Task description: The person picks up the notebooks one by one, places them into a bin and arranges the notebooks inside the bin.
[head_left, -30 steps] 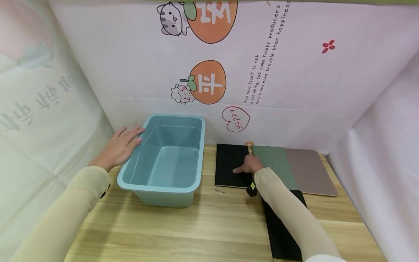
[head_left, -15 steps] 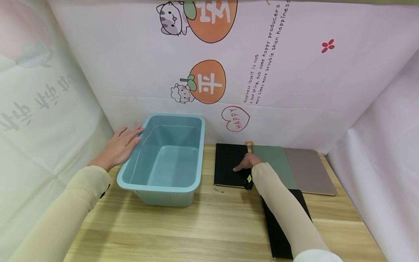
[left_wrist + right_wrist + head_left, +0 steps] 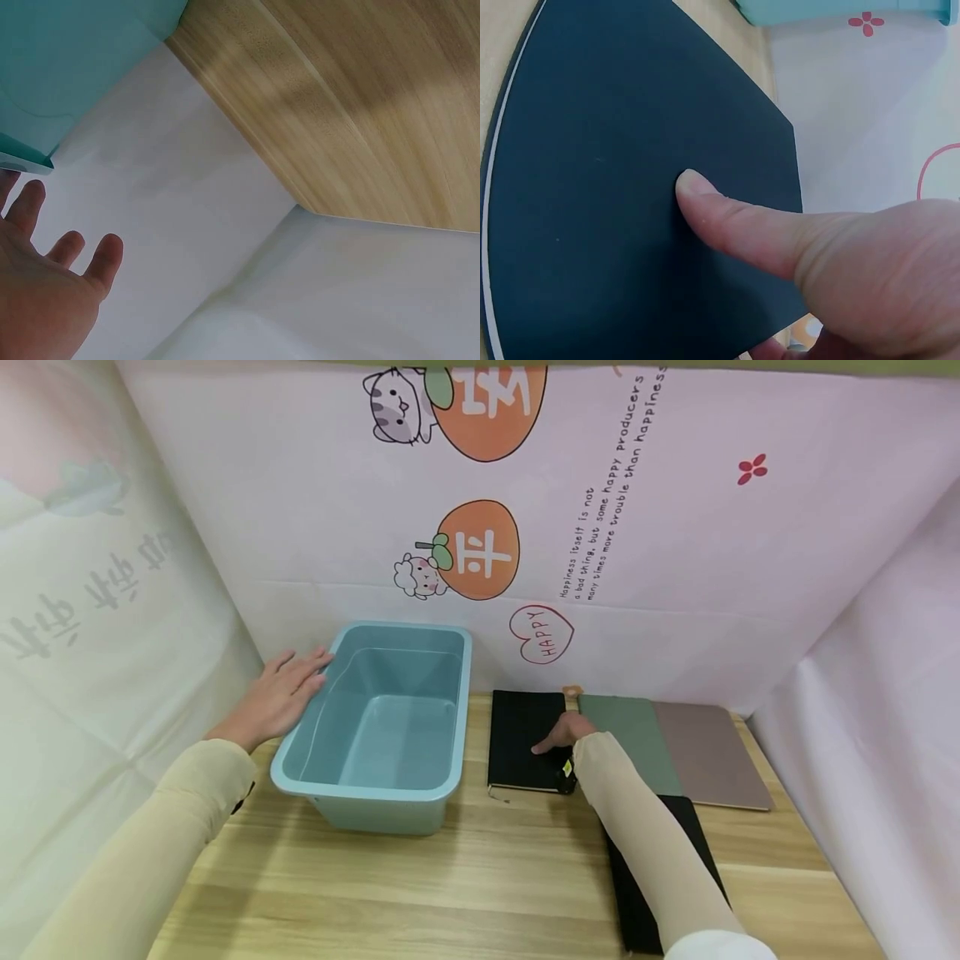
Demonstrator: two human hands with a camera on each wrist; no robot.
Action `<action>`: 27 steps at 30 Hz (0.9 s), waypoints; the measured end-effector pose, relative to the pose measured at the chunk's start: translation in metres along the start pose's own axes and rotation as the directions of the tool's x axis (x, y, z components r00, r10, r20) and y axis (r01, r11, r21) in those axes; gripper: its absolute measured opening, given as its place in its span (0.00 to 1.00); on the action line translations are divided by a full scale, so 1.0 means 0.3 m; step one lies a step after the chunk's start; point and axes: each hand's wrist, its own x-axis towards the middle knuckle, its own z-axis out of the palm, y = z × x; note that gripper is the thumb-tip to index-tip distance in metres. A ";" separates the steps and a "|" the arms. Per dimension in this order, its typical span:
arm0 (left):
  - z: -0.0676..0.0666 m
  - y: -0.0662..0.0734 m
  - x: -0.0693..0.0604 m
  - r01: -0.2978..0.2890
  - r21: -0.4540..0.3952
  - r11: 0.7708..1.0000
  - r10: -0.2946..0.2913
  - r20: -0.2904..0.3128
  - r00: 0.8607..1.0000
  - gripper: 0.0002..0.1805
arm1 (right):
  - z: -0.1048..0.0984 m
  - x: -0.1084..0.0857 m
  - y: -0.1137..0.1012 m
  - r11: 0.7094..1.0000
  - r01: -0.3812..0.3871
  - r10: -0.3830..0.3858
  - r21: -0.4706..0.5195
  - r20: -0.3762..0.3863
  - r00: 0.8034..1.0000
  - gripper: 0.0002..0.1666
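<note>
With its thumb flat on the cover of a black notebook (image 3: 513, 735), my right hand (image 3: 567, 732) grips the notebook's right edge. In the right wrist view the thumb of the hand (image 3: 855, 277) presses the dark cover (image 3: 615, 150), and part of a finger shows at the edge; the other fingers are hidden. My left hand (image 3: 276, 700) rests with spread fingers on the left rim of a light blue bin (image 3: 367, 792), whose inside holds nothing. The left wrist view shows that hand (image 3: 45, 300) open, its fingertips at the bin's rim (image 3: 26, 163).
Right of the gripped notebook lie a green notebook (image 3: 626, 731) and a brownish-pink one (image 3: 712, 756) against the back cloth. A second black notebook (image 3: 637, 902) is nearer, partly under the right forearm. White printed cloth (image 3: 660, 543) encloses the wooden table (image 3: 450, 893).
The gripped black notebook and my right hand have shifted slightly left, opening a small gap from the green notebook. My left hand and the bin have stayed in place.
</note>
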 end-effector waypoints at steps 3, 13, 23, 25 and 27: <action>0.003 0.000 -0.004 0.000 0.003 1.000 0.000 0.000 1.000 0.32 | 0.007 -0.005 0.002 1.000 -0.002 0.002 0.028 -0.009 1.000 0.55; 0.006 -0.014 0.010 -0.041 -0.008 0.999 0.041 -0.028 0.999 0.32 | 0.023 -0.029 0.008 0.997 0.035 -0.032 0.068 -0.043 0.999 0.71; -0.001 -0.010 0.013 -0.056 -0.019 0.998 0.055 -0.043 0.998 0.31 | 0.035 -0.059 0.045 0.986 0.145 -0.132 0.082 -0.140 0.981 0.70; 0.003 -0.014 0.013 -0.036 -0.032 0.999 0.035 -0.040 0.999 0.31 | 0.032 -0.066 0.047 0.981 0.168 -0.151 0.094 -0.159 0.976 0.69; 0.007 -0.019 0.014 -0.017 -0.052 0.998 0.015 -0.032 0.999 0.31 | 0.029 -0.071 0.050 0.974 0.201 -0.179 0.108 -0.183 0.967 0.67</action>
